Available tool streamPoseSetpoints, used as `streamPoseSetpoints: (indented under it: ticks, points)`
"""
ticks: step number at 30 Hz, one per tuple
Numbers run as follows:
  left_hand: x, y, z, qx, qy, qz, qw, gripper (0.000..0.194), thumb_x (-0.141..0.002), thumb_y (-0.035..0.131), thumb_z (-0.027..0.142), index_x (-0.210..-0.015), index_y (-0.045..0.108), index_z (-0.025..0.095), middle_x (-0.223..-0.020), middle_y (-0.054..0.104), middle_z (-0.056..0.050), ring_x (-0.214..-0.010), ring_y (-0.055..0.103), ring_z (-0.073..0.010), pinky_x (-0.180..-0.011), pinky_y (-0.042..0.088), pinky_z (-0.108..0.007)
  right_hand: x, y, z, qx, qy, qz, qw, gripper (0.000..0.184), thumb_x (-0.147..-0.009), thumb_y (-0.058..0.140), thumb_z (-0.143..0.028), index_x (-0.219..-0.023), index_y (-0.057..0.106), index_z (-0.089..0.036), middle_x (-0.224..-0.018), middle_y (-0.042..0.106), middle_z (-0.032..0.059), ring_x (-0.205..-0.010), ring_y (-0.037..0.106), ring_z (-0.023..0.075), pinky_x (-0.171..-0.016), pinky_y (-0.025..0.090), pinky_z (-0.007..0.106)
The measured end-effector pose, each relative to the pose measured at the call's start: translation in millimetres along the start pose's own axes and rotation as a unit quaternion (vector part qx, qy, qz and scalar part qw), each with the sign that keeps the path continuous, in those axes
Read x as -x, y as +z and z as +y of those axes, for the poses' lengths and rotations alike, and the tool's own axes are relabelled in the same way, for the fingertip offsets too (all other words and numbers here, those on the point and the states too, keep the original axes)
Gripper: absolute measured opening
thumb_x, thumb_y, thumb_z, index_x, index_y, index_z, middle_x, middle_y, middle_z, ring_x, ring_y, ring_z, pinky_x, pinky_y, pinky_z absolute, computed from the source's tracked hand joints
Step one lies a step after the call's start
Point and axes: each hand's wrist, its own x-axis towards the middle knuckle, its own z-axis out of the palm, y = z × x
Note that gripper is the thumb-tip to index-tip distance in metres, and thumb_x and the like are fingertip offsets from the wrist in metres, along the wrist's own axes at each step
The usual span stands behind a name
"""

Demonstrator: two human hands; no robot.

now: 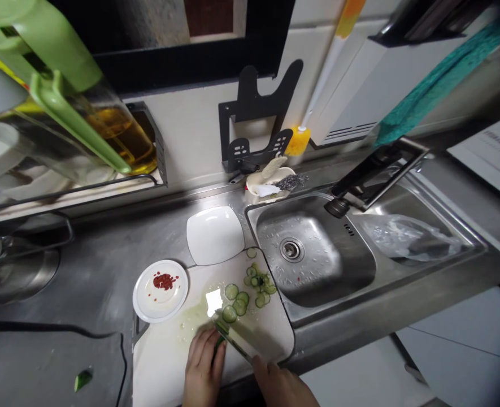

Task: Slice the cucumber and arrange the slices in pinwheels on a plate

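Note:
My left hand (203,367) presses down on a cucumber (219,341) on the white cutting board (165,356), fingers curled over it. My right hand (281,384) grips the handle of a knife (239,338) whose blade rests against the cucumber's cut end. Several cucumber slices (250,291) lie on the board beyond the blade, and one slice (252,252) sits at the board's far edge.
A round white plate (148,305) holds red chopped bits (165,280). A square white plate (214,234) sits behind the board. The steel sink (317,271) is to the right, with a black faucet (372,175) over it. A green scrap (82,380) lies at the left.

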Motion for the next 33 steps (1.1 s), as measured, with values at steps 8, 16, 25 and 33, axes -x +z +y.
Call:
streamPoseSetpoints:
  ticks: [8, 16, 25, 33]
  points:
    - [0, 0.8, -1, -0.008, 0.003, -0.009, 1.000, 0.020, -0.091, 0.050, 0.027, -0.102, 0.064, 0.018, -0.100, 0.071, -0.007, -0.098, 0.066, -0.0196, -0.088, 0.054, -0.035, -14, 12, 1, -0.016, -0.021, 0.003, 1.000, 0.038, -0.080, 0.039, 0.001, -0.106, 0.058, -0.019, -0.080, 0.071, 0.0068, -0.068, 0.069, 0.0208, -0.052, 0.045, 0.024]
    - [-2, 0.0, 0, -0.006, 0.007, -0.012, 1.000, 0.020, -0.091, 0.050, 0.026, -0.104, 0.064, 0.018, -0.100, 0.071, -0.005, -0.098, 0.065, -0.0183, -0.088, 0.053, -0.032, -33, 19, -9, -0.038, -0.006, 0.042, 0.998, 0.040, -0.082, 0.038, 0.000, -0.111, 0.059, -0.016, -0.087, 0.071, 0.0100, -0.076, 0.069, 0.0219, -0.063, 0.049, 0.027]
    - [2, 1.6, -2, 0.004, 0.001, -0.020, 1.000, 0.021, -0.092, 0.049, 0.025, -0.105, 0.064, 0.019, -0.102, 0.071, -0.005, -0.099, 0.065, -0.0187, -0.089, 0.052, -0.034, -45, 26, -14, 0.001, 0.000, 0.051, 0.999, 0.041, -0.083, 0.038, 0.000, -0.113, 0.060, -0.016, -0.091, 0.072, 0.0096, -0.080, 0.068, 0.0221, -0.069, 0.049, 0.028]
    - [4, 0.9, -1, 0.019, -0.021, -0.031, 0.999, 0.024, -0.090, 0.052, 0.024, -0.110, 0.064, 0.019, -0.108, 0.068, -0.008, -0.103, 0.063, -0.0197, -0.092, 0.053, -0.035, -36, 17, 1, -0.020, 0.029, 0.050, 0.998, 0.056, -0.076, 0.035, 0.006, -0.122, 0.058, -0.015, -0.096, 0.072, 0.0120, -0.085, 0.068, 0.0232, -0.073, 0.050, 0.029]
